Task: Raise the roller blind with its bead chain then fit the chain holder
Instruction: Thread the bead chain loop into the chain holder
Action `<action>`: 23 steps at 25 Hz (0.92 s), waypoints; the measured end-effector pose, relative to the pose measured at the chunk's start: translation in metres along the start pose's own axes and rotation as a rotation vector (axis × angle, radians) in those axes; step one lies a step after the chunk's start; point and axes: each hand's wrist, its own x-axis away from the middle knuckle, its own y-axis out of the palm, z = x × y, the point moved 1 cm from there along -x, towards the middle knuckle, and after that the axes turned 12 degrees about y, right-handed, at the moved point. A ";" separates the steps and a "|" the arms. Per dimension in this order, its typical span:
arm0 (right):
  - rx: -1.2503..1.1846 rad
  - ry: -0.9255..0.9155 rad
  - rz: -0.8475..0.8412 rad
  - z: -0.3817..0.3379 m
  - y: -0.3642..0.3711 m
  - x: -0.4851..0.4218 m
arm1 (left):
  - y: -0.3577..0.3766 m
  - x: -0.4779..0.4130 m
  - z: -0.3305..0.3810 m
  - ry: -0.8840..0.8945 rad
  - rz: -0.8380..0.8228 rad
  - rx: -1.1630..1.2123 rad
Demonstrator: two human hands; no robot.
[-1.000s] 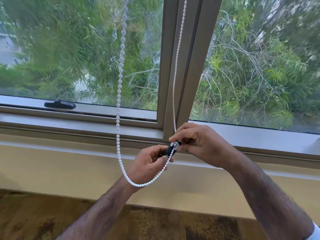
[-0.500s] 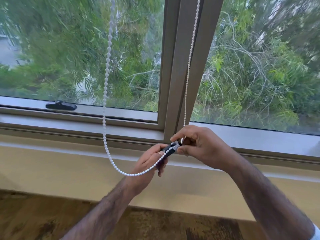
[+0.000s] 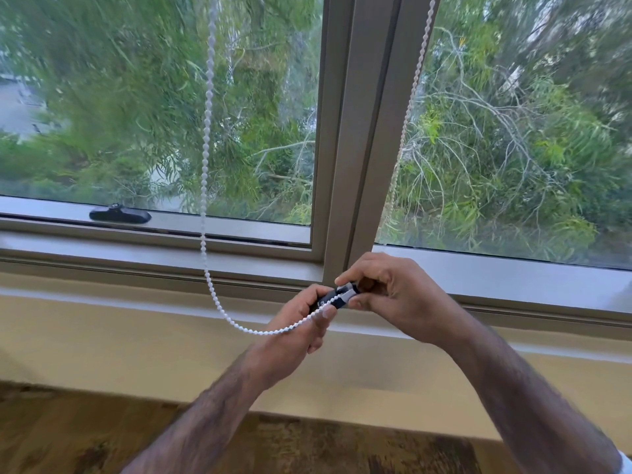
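Observation:
A white bead chain hangs in a loop before the window. Its left strand drops straight, curves along the bottom and runs up into a small black and white chain holder. The right strand climbs from the holder past the mullion to the top right. My left hand grips the holder's dark lower end, thumb over the chain. My right hand pinches the holder's white upper end, fingers curled over it. Both hands meet just below the window frame. The blind itself is out of view.
A beige mullion divides the two panes, with trees outside. A black window latch sits on the lower left frame. Below the sill is a cream wall, then patterned brown floor.
The chain's left strand has swung left and its bottom loop has pulled shallower. The right strand now leans further right. Both hands stay clasped on the holder.

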 end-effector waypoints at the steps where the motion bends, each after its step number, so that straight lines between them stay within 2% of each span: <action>1: 0.038 -0.041 -0.002 0.000 0.001 0.001 | 0.000 0.000 0.000 0.008 -0.015 0.001; 3: 0.077 -0.088 -0.018 0.000 0.004 0.002 | 0.000 0.001 0.001 0.027 -0.040 0.006; 7: -0.019 0.000 -0.020 0.006 0.001 0.000 | 0.002 0.000 0.000 0.057 -0.049 -0.056; 13: -0.066 0.060 0.008 0.010 -0.002 -0.001 | -0.002 -0.008 0.008 0.073 -0.118 -0.401; 16: -0.030 0.028 0.008 0.008 -0.001 0.000 | -0.002 -0.008 0.009 0.022 -0.144 -0.342; 20: 0.011 -0.007 0.012 0.006 0.000 0.004 | -0.001 -0.002 0.013 0.151 -0.168 -0.516; 23: 0.017 -0.048 0.008 0.000 0.000 0.009 | -0.002 0.001 0.013 0.208 -0.122 -0.524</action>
